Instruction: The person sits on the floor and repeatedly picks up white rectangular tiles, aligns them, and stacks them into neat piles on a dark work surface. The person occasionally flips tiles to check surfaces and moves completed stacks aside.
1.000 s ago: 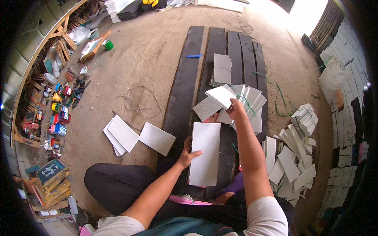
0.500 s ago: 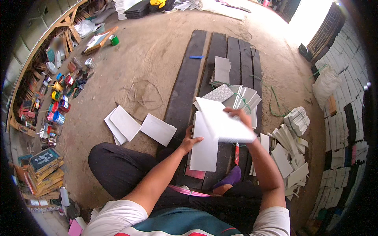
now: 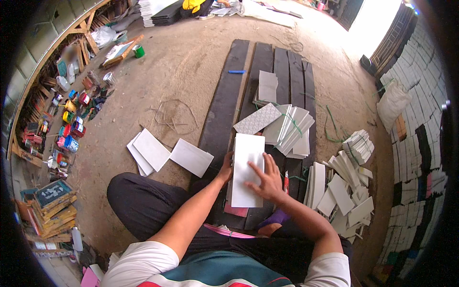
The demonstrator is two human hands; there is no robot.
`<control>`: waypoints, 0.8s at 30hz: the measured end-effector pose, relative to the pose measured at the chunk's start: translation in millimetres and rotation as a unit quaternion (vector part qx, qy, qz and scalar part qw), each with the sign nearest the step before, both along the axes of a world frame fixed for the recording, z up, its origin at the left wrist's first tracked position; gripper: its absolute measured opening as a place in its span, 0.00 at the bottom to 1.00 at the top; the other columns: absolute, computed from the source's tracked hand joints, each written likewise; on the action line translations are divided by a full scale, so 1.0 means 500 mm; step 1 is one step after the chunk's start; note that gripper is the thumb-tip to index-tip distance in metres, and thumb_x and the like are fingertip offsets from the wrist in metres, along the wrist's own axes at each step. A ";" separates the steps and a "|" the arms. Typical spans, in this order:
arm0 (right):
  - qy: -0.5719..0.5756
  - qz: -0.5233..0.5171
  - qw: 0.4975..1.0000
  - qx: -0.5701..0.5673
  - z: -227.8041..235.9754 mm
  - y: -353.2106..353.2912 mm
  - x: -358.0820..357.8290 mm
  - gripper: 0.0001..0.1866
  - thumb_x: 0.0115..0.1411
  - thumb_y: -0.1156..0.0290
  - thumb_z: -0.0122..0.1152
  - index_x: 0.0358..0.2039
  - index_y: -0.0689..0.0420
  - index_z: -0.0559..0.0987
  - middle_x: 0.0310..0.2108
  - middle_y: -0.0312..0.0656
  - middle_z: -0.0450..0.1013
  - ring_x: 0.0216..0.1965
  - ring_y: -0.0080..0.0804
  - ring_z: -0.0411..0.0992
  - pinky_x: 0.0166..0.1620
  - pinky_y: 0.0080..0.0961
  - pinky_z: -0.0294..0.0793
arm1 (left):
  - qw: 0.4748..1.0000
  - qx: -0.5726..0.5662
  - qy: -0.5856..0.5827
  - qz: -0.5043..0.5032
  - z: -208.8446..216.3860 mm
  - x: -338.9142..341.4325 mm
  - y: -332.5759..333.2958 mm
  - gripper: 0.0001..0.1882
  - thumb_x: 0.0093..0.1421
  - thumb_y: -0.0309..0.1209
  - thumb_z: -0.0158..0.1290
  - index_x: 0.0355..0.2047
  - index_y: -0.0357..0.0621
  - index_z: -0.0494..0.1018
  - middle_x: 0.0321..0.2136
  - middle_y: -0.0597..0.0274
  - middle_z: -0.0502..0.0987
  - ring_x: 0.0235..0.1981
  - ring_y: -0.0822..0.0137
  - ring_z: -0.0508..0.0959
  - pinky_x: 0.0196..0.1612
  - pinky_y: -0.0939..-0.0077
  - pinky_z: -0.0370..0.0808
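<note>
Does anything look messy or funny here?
Yes, a bit. The loose white pieces at the right lie jumbled at all angles, unlike the neater bundle just beyond them. Also, one panel shows a patterned face, while the white panel under the right hand looks plain.

The plain white oblong sheet [image 3: 244,155] lay lengthwise before me, my left hand [image 3: 226,169] at its left edge, my right hand [image 3: 269,182] spread on top.
</note>
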State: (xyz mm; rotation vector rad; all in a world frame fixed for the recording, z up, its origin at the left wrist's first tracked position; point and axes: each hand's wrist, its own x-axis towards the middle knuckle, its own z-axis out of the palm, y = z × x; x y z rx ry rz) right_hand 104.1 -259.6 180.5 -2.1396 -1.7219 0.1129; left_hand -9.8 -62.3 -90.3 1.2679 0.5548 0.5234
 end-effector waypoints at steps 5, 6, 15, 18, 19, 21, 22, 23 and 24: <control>0.042 -0.057 0.991 -0.110 -0.034 -0.015 -0.033 0.41 0.60 0.29 0.59 0.72 0.25 0.66 0.77 0.60 0.40 0.78 0.68 0.35 0.72 0.61 0.50 | 0.996 0.009 0.086 0.001 0.173 0.018 -0.069 0.44 0.66 0.43 0.59 0.75 0.52 0.46 0.66 0.42 0.63 0.65 0.49 0.67 0.65 0.54 0.68; 0.047 -0.060 0.992 -0.101 -0.040 -0.015 -0.034 0.42 0.59 0.29 0.59 0.72 0.25 0.66 0.77 0.60 0.40 0.78 0.68 0.35 0.73 0.61 0.50 | 0.997 0.020 0.068 -0.004 0.161 0.016 -0.068 0.44 0.66 0.43 0.58 0.75 0.52 0.46 0.67 0.42 0.61 0.66 0.48 0.66 0.66 0.54 0.67; 0.089 -0.061 0.991 -0.074 -0.039 -0.012 -0.037 0.43 0.59 0.30 0.62 0.72 0.29 0.66 0.77 0.62 0.38 0.78 0.68 0.34 0.73 0.60 0.50 | 1.000 0.000 0.007 0.027 0.088 0.036 -0.087 0.45 0.68 0.51 0.56 0.75 0.46 0.47 0.71 0.46 0.55 0.71 0.50 0.59 0.71 0.55 0.59; 0.092 -0.058 0.992 -0.068 -0.038 -0.005 -0.041 0.43 0.58 0.31 0.64 0.72 0.30 0.67 0.77 0.62 0.39 0.78 0.68 0.34 0.73 0.61 0.51 | 0.997 0.057 -0.011 0.042 0.060 0.033 -0.079 0.46 0.67 0.51 0.57 0.75 0.44 0.47 0.71 0.47 0.56 0.71 0.51 0.59 0.71 0.56 0.59; 0.091 -0.062 0.992 -0.069 -0.040 -0.007 -0.039 0.43 0.58 0.32 0.65 0.72 0.30 0.67 0.77 0.62 0.39 0.78 0.68 0.34 0.73 0.61 0.51 | 0.997 0.061 -0.015 0.041 0.065 0.033 -0.083 0.46 0.67 0.50 0.57 0.75 0.44 0.47 0.70 0.47 0.56 0.71 0.51 0.60 0.71 0.56 0.59; 0.080 -0.064 0.993 -0.066 -0.047 -0.014 -0.034 0.44 0.58 0.32 0.66 0.72 0.29 0.66 0.77 0.63 0.40 0.78 0.68 0.34 0.73 0.61 0.51 | 0.999 0.021 -0.016 0.027 0.092 0.027 -0.096 0.47 0.66 0.50 0.58 0.75 0.43 0.48 0.70 0.47 0.57 0.71 0.52 0.60 0.71 0.57 0.59; 0.075 -0.066 0.993 -0.066 -0.048 -0.018 -0.031 0.44 0.57 0.33 0.66 0.72 0.29 0.66 0.77 0.63 0.41 0.78 0.68 0.34 0.73 0.60 0.51 | 1.000 -0.005 -0.017 0.019 0.114 0.024 -0.103 0.47 0.65 0.49 0.59 0.75 0.42 0.48 0.70 0.47 0.57 0.70 0.52 0.60 0.71 0.57 0.59; 0.080 -0.065 0.993 -0.064 -0.049 -0.020 -0.032 0.43 0.58 0.34 0.67 0.71 0.31 0.67 0.77 0.63 0.40 0.78 0.68 0.34 0.73 0.59 0.51 | 0.999 -0.033 -0.017 0.013 0.136 0.023 -0.103 0.48 0.65 0.49 0.60 0.75 0.42 0.48 0.70 0.47 0.57 0.70 0.53 0.60 0.71 0.57 0.59; 0.085 -0.064 0.992 -0.062 -0.048 -0.020 -0.032 0.41 0.58 0.36 0.67 0.71 0.33 0.69 0.77 0.63 0.40 0.78 0.68 0.33 0.74 0.59 0.50 | 0.998 -0.061 -0.019 0.006 0.159 0.022 -0.104 0.48 0.64 0.49 0.60 0.75 0.42 0.48 0.69 0.47 0.57 0.70 0.53 0.60 0.71 0.57 0.59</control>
